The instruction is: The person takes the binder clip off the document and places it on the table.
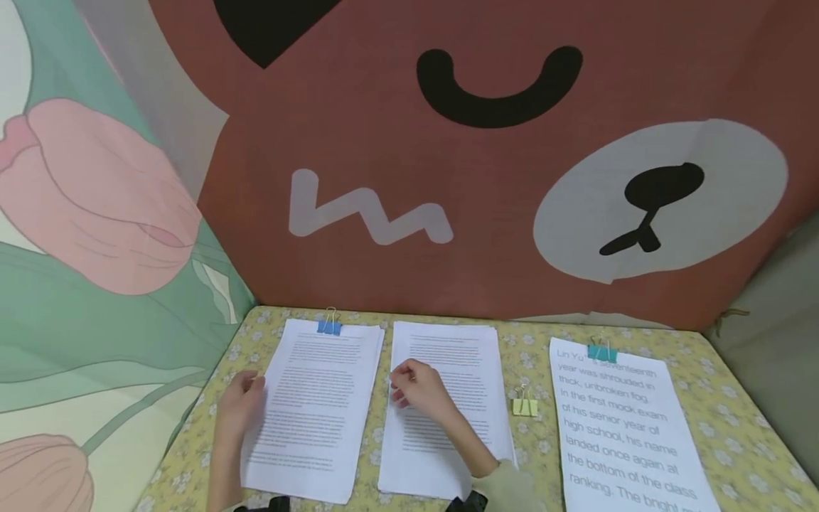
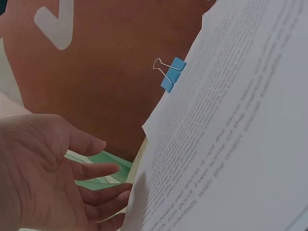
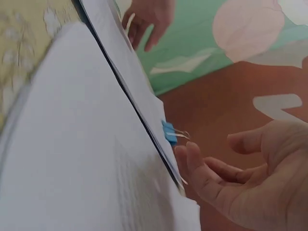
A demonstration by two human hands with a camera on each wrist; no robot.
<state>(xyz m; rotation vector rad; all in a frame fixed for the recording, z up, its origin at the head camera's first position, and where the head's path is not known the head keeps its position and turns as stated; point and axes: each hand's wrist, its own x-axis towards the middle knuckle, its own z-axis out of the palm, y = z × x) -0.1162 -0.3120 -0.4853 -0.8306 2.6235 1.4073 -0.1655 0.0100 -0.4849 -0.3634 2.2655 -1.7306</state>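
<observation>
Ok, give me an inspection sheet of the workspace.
Surface: yellow floral tabletop.
Job's things: left stack, blue clip on its top edge; middle stack, no clip seen; yellow clip to its right; large-print sheet with teal clip.
Clutter: nothing seen.
Hands: left hand at the left stack's left edge, contact unclear; right hand over the middle stack, nothing visibly held.
Cables: nothing seen.
Surroundings: brown cartoon backdrop ahead; tulip-print fabric left.

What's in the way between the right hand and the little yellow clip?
Nothing I can see blocks it. The right hand is over the middle papers, and the yellow clip sits past their right edge. Only flat paper and a strip of flowery tablecloth lie between.
</observation>
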